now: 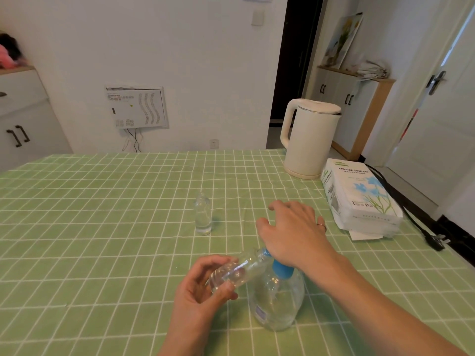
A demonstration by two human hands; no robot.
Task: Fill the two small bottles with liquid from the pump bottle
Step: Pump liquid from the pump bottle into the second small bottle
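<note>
A clear pump bottle [277, 301] with a blue collar stands near the front of the green checked table [102, 227]. My right hand [290, 232] lies palm down on its pump head, fingers spread, hiding the head. My left hand [203, 286] grips a small clear bottle [239, 271], tilted on its side with its mouth up against the blue pump spout under my right hand. A second small clear bottle [203, 214] stands upright farther back at the table's middle, apart from both hands, with a little liquid at its bottom.
A cream electric kettle [309, 140] stands at the back right, with a pack of tissue paper [359, 196] in front of it. A black cord and plug [434, 242] run along the right edge. Cabinets and a door lie beyond the table.
</note>
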